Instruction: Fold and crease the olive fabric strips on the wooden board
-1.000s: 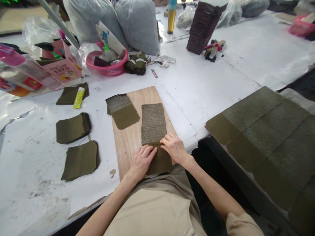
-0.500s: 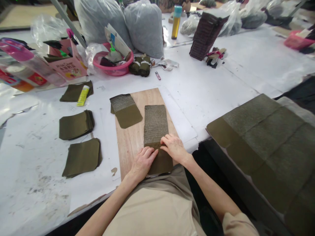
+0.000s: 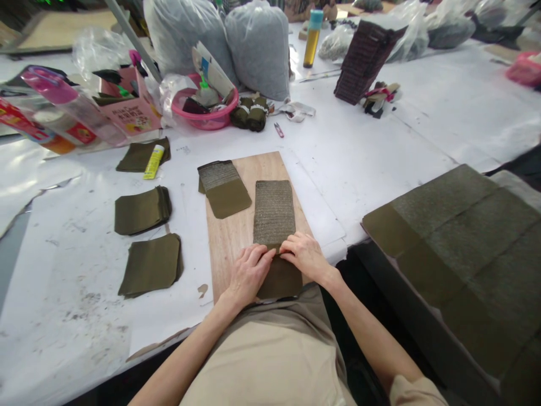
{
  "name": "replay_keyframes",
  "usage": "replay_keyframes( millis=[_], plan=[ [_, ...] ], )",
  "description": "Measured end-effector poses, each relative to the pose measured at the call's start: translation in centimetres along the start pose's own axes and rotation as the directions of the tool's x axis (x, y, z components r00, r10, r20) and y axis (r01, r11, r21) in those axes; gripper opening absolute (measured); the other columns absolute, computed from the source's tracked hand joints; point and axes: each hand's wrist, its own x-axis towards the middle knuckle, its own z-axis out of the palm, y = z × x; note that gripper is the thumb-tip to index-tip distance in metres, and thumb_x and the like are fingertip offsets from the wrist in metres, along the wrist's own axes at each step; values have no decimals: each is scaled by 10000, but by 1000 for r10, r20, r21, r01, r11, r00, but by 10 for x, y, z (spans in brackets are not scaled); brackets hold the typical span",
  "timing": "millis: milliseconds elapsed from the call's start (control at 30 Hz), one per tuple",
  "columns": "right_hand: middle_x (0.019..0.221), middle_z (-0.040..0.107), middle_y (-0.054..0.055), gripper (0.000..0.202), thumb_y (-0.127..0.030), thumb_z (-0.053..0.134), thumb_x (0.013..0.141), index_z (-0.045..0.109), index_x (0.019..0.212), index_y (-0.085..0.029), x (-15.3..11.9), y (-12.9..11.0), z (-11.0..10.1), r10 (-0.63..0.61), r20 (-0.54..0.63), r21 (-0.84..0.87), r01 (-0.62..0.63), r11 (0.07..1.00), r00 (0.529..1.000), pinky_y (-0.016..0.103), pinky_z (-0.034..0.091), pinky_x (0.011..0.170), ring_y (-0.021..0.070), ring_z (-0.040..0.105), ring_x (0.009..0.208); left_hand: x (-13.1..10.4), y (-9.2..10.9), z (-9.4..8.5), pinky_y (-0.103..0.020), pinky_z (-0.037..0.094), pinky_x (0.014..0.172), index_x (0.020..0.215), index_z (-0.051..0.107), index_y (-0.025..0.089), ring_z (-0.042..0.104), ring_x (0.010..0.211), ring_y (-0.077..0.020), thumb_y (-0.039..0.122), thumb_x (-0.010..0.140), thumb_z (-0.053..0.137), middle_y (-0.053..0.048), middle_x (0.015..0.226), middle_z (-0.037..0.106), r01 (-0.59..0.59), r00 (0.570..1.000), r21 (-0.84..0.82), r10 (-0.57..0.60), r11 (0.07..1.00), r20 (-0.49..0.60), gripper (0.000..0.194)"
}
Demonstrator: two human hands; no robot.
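An olive fabric piece (image 3: 274, 211), ribbed grey-green on its far part and smooth on its near part, lies on a wooden board (image 3: 230, 259). My left hand (image 3: 252, 269) rests on its left side, fingertips and thumb closed at the seam between the two parts. From the right, my right hand (image 3: 306, 255) pinches the same seam, its fingers curled and close to the left thumb. What lies under the fingertips is hidden. A second, similar two-part piece (image 3: 228, 197) lies at the board's upper left, apart from both hands.
Stacks of olive fabric pieces (image 3: 147, 265) stand left of the board, one topped by a yellow tube (image 3: 154, 162). Behind are a pink basin (image 3: 207, 119), small pink-handled snips (image 3: 279, 129) and stuffed plastic bags (image 3: 257, 51). Larger olive panels (image 3: 439, 225) lie at the right.
Both hands have shifted slightly and sit closer together at the seam, the right one moving a little toward the left. The whole view has swung slightly left.
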Motion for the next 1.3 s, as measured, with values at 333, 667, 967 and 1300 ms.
replay_keyframes(
  millis=[333, 667, 967, 1300],
  plan=[
    [849, 648, 7, 130, -296, 645, 888, 709, 799, -226, -9, 13, -1, 50, -100, 70, -43, 997, 994, 269, 432, 743, 159, 537, 875, 23, -9, 1, -322, 440, 784, 933, 656, 184, 562, 831, -178, 266, 979, 453, -38, 842, 632, 85, 971, -196, -37, 977, 235, 224],
    [925, 590, 7, 79, -239, 635, 893, 655, 819, -217, -18, 25, 2, 166, -120, 203, -140, 969, 979, 259, 440, 794, 145, 545, 907, 19, -16, -6, -288, 460, 736, 877, 651, 184, 603, 780, -166, 268, 959, 476, -29, 829, 658, 229, 956, -348, -142, 909, 258, 211],
    [988, 646, 35, 147, -286, 622, 901, 628, 1033, -222, -18, 12, -6, 236, -276, 303, -148, 941, 932, 319, 468, 873, 187, 580, 989, 11, -17, -7, -266, 480, 731, 929, 670, 199, 641, 798, -160, 293, 951, 483, -33, 894, 696, 337, 932, -425, -234, 840, 277, 211],
    [843, 688, 3, 237, -305, 760, 793, 651, 988, -226, -23, 4, 8, 59, -86, 81, -52, 995, 995, 344, 376, 825, 199, 580, 906, 5, -14, -18, -265, 481, 750, 925, 658, 190, 632, 808, -161, 291, 945, 479, -38, 897, 694, 364, 928, -522, -255, 771, 271, 207]
  ],
)
